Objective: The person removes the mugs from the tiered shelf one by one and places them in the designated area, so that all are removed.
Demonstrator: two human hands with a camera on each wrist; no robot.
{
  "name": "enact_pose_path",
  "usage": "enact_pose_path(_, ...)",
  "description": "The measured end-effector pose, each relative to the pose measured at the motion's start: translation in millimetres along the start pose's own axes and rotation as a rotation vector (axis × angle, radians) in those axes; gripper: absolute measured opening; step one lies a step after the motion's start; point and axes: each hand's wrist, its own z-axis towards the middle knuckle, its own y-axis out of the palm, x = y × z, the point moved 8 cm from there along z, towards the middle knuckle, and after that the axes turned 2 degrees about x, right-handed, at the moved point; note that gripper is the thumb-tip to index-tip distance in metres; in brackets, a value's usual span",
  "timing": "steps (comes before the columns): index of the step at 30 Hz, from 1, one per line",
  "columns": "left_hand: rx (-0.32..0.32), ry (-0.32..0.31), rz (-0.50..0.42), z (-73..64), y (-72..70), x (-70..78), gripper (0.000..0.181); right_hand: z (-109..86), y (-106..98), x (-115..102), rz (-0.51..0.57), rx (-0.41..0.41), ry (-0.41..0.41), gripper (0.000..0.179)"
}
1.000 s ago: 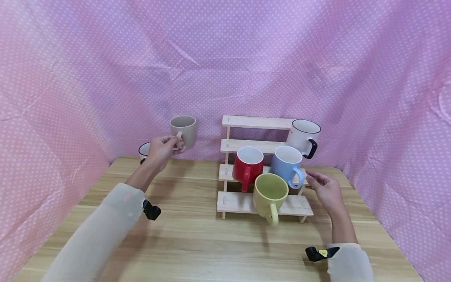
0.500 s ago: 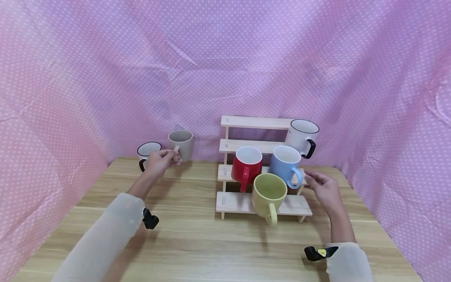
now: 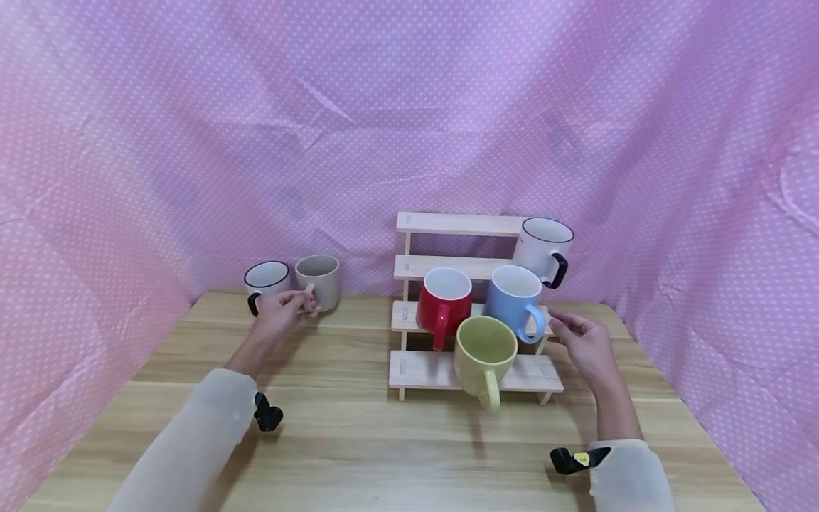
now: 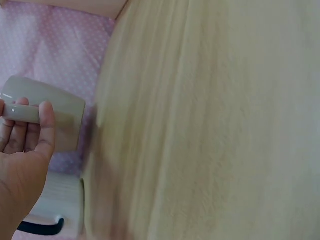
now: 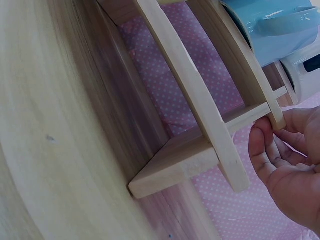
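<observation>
At the back left of the table, my left hand [image 3: 279, 314] pinches the handle of a grey mug [image 3: 328, 289]. In the left wrist view the fingers curl round that handle [image 4: 25, 114]. The mug is upright, close at the table's back edge. Just left of it stands a white mug with a black rim and handle [image 3: 274, 286], partly behind the hand. On the other side, my right hand [image 3: 585, 346] grips the right end of a step of the wooden tiered rack [image 3: 431, 366]. The right wrist view shows thumb and fingers around that board end [image 5: 276, 120].
The rack carries a red mug [image 3: 430, 306], a light blue mug [image 3: 502, 306], a yellow-green mug [image 3: 473, 370] and, higher up at right, another white mug with black handle [image 3: 531, 252]. A pink dotted cloth [image 3: 409, 128] hangs behind the wooden table [image 3: 358, 441].
My left hand has lowered the grey mug from above the back of the table and slightly left, down beside the white mug. My right hand keeps its grip on the rack.
</observation>
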Motion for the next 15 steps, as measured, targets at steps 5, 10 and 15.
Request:
enact_pose_path(5,0.006,0.008,-0.054,0.8,-5.7,-9.6,0.038,0.3,0.5,2.2,0.007,0.003,-0.005,0.041)
enact_pose_path(10,0.017,-0.021,-0.130,0.8,-10.2,-16.9,0.040,0.6,0.2,2.1,0.021,0.006,-0.010,0.040)
enact_pose_path(15,0.043,-0.050,-0.180,1.2,-15.0,-22.7,0.042,1.0,-0.6,2.5,0.030,0.008,-0.012,0.040)
